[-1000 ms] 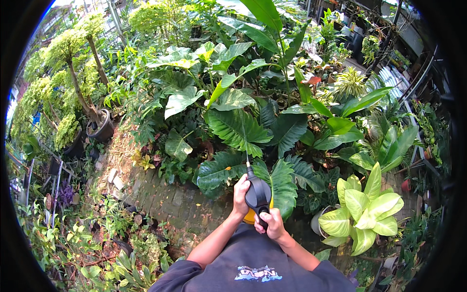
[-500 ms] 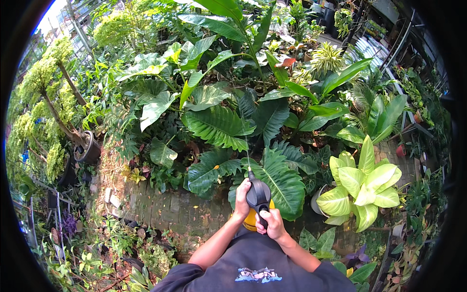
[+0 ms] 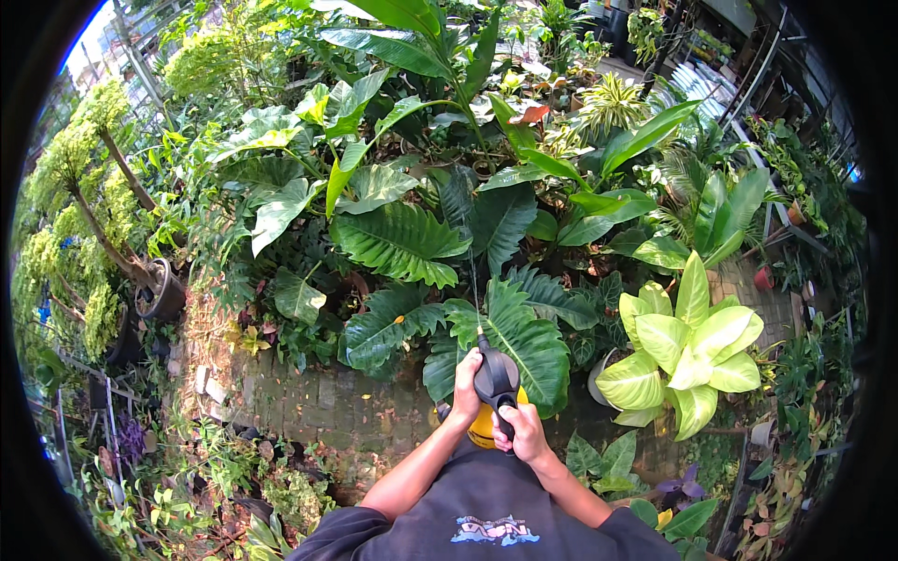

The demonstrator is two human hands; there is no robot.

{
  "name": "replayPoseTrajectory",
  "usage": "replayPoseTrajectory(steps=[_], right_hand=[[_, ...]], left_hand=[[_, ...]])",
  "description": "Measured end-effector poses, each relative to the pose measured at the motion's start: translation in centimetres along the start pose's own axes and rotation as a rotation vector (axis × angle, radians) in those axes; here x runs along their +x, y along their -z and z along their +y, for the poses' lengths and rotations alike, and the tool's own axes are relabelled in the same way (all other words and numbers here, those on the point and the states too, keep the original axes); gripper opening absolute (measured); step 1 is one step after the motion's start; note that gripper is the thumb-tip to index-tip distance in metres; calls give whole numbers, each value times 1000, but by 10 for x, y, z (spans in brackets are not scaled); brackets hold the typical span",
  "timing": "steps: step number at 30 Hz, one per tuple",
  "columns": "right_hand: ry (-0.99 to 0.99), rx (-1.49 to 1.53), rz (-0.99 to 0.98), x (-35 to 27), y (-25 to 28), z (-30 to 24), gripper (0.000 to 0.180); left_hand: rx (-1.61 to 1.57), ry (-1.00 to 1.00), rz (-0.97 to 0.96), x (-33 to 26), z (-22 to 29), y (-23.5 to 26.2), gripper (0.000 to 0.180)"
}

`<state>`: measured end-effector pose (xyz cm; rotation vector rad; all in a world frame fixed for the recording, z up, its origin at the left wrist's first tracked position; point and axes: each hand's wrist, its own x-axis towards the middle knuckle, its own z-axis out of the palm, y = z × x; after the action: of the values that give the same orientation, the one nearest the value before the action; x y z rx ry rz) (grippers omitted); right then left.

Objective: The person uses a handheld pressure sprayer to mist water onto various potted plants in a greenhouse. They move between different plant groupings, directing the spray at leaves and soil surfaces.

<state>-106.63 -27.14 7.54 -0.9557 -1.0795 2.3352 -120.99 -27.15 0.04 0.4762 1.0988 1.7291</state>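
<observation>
In front of my chest I hold a pump sprayer with a black head and a yellow bottle. My left hand is closed against the left side of its head, near the nozzle. Farther back, my right hand wraps round the black handle, thumb on top; its fingers are partly hidden. A thin jet of water leaves the nozzle away from me, toward dark green leaves. Just beyond the sprayer spreads a big lobed leaf.
Dense foliage fills the far side, with a broad ribbed leaf in the middle. A pale yellow-green potted plant stands at right. A potted shrub is at left. Mossy brick paving runs between me and the plants.
The plants have shifted a little left in the picture. Both hands keep their hold on the sprayer, and the water jet shows in both frames.
</observation>
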Motion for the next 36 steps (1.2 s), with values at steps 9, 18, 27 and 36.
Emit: replayPoseTrajectory(steps=[9,18,27,36], right_hand=[[75,-7,-48,-36,22,-5,37],[120,-43,-85,-76,52,7,38],[142,10,-13,-95,76,6,39],[226,-188,-61,-79,69,3,40]], left_hand=[[163,-114,-42,-21,6,-35,26],[201,-91,-1,-66,5,-75,34],[933,91,-37,-94,24,-83,49],[393,355,-452,-122,16,-81,61]])
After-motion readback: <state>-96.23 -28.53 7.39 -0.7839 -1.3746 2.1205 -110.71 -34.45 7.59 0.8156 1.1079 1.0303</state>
